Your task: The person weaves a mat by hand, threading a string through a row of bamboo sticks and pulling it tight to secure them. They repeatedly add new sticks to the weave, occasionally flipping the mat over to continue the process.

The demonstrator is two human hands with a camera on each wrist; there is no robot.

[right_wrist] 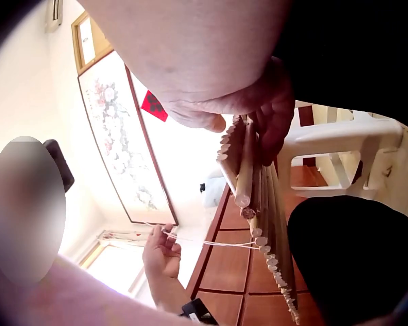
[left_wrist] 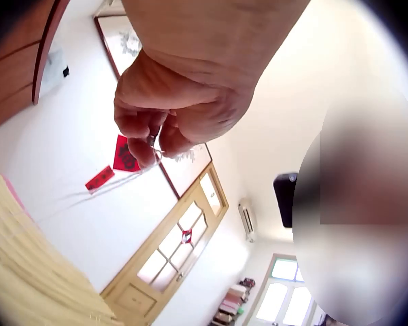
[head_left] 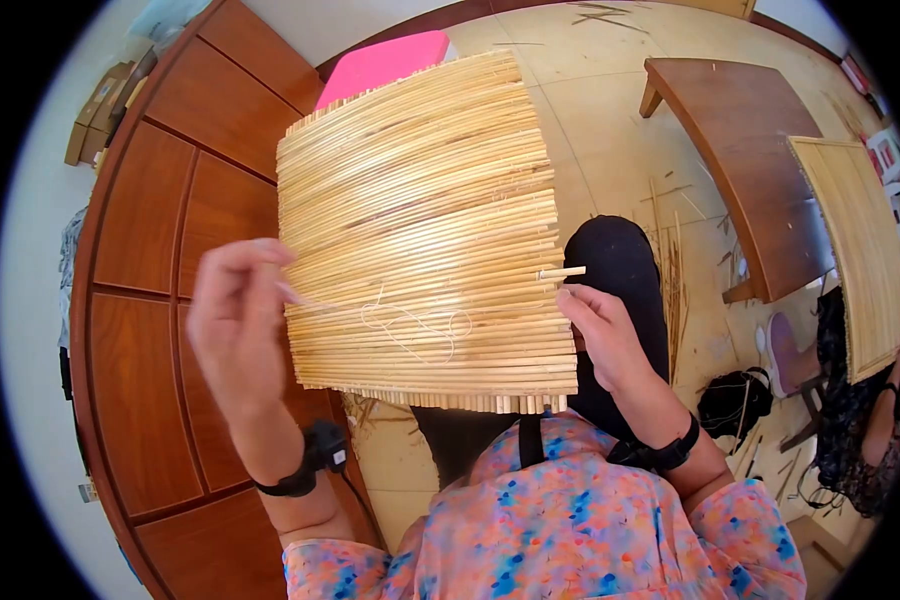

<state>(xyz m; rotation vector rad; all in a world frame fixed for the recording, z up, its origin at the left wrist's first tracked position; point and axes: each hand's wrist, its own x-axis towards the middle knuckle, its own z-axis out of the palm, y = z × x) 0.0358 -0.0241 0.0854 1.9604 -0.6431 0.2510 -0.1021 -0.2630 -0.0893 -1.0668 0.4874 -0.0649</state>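
Note:
A mat of thin straw-coloured sticks (head_left: 420, 190) laid side by side fills the middle of the head view. My left hand (head_left: 238, 325) is raised at its left edge and pinches white thread (left_wrist: 132, 178) between thumb and fingers. From there the thread (head_left: 320, 303) runs taut to the mat, and loose loops of it lie on the lower part. At the right edge my right hand (head_left: 607, 335) grips the mat, thumb on one face and fingers on the other in the right wrist view. Just above that thumb one stick (head_left: 570, 272) juts out past the others.
A brown wooden cabinet (head_left: 135, 330) stands close on the left. Beyond the mat is a pink-topped piece (head_left: 385, 68). On the right are a low wooden table (head_left: 740, 150) and a framed panel (head_left: 850, 240). Loose sticks (head_left: 670, 280) lie on the floor by the knee.

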